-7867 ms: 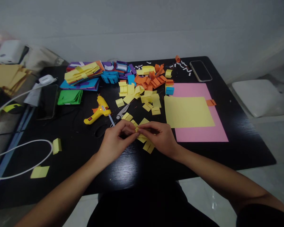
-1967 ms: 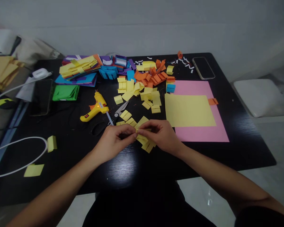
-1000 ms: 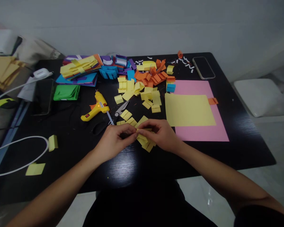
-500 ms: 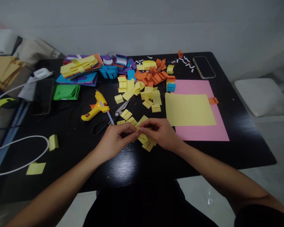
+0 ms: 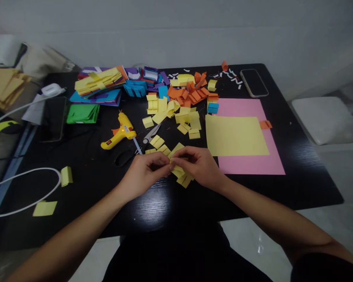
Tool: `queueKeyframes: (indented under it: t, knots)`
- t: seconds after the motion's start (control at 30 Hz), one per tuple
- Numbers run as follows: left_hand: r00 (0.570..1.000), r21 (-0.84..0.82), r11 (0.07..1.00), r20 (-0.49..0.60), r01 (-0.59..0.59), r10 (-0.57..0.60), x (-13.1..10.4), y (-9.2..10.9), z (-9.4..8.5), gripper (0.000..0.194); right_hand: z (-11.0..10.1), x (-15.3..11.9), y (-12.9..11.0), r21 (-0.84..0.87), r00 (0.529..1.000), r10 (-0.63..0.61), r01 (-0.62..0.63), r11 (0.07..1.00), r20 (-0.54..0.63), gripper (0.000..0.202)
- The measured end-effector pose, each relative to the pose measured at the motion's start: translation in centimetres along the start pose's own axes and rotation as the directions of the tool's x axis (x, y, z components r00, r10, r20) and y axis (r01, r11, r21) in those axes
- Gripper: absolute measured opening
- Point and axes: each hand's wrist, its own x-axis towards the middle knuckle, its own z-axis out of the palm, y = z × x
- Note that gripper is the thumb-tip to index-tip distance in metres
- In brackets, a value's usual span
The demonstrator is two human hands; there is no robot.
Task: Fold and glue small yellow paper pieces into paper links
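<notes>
Left hand [image 5: 145, 172] and right hand [image 5: 204, 166]: fingers of both pinching one small folded yellow paper piece [image 5: 171, 161], above loose yellow paper pieces [image 5: 184, 180] on the black wood-grain tabletop [image 5: 194, 203]. Yellow glue gun [image 5: 122, 131]: lying beyond the left hand. Yellow rectangular paper sheet [image 5: 237, 137]: atop a pink paper sheet [image 5: 251, 165], near the right hand.

From my remote seat I see the view has shifted since the earliest frame: the yellow glue gun [image 5: 121, 132], green paper stack [image 5: 82, 114] and white cable loop [image 5: 59, 178] sit farther left and higher, while the phone [image 5: 254, 83] at upper right sits farther right and higher. A yellow folded piece [image 5: 150, 151] now shows at center, just above the left hand [image 5: 145, 172].
</notes>
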Motion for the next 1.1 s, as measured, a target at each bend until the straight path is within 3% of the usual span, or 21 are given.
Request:
queueKeyframes:
  t: [0.2, 0.37, 0.63, 0.8, 1.1]
  knots:
    - [1.000, -0.025, 1.000, -0.022, 0.010, -0.010, 0.01, -0.06, 0.16, 0.021, 0.04, 0.18, -0.15, 0.092, 0.996, 0.071, -0.075, 0.993, 0.047, 0.012]
    - [0.998, -0.059, 0.997, 0.033, 0.049, -0.047, 0.07, -0.16, -0.03, 0.018, -0.39, 0.28, -0.63, -0.019, 0.992, 0.060, -0.058, 0.998, 0.114, 0.017]
    - [0.994, -0.074, 0.993, 0.074, 0.089, -0.084, 0.00, 0.24, 0.03, 0.019, 0.08, -0.31, -0.45, -0.145, 0.996, -0.037, 0.048, 0.988, 0.075, 0.017]
    - [0.993, -0.097, 0.991, 0.086, 0.094, -0.086, -0.01, 0.50, 0.01, 0.021, 0.28, -0.36, -0.50, -0.126, 0.999, 0.000, 0.005, 0.992, 0.036, 0.019]
    - [0.995, -0.069, 0.995, 0.083, 0.067, -0.061, 0.18, 0.35, -0.69, 0.017, -0.47, 0.28, -0.63, -0.046, 0.995, 0.050, -0.046, 0.998, 0.091, 0.019]
